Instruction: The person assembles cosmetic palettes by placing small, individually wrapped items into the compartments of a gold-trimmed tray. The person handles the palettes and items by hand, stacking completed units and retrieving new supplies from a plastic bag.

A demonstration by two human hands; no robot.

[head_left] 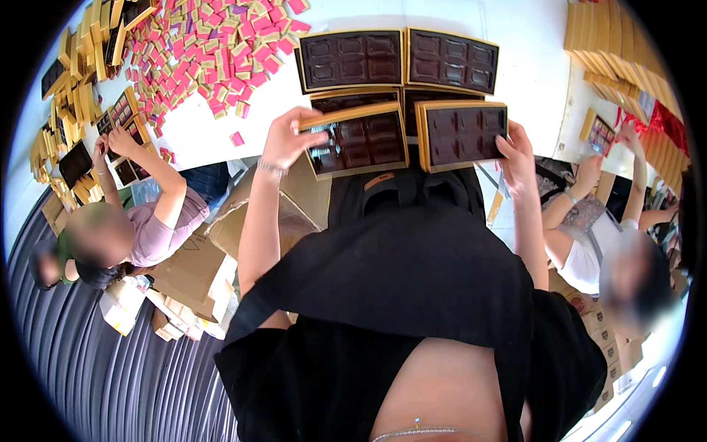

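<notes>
Two gold-edged boxes with dark brown moulded insert trays are in my hands at the near edge of the white table. My left hand is closed on the left end of the left box, thumb on top over its tray. My right hand grips the right end of the right box, which is angled slightly toward the left one. Just beyond them lie a back left box and a back right box of the same kind. Further trays show partly beneath these, mostly covered by the held boxes.
Small pink and gold pieces are heaped on the table to the left. Gold boxes pile up at far left, and stacked ones stand at right. Co-workers handle boxes on both sides. An open carton is by my left arm.
</notes>
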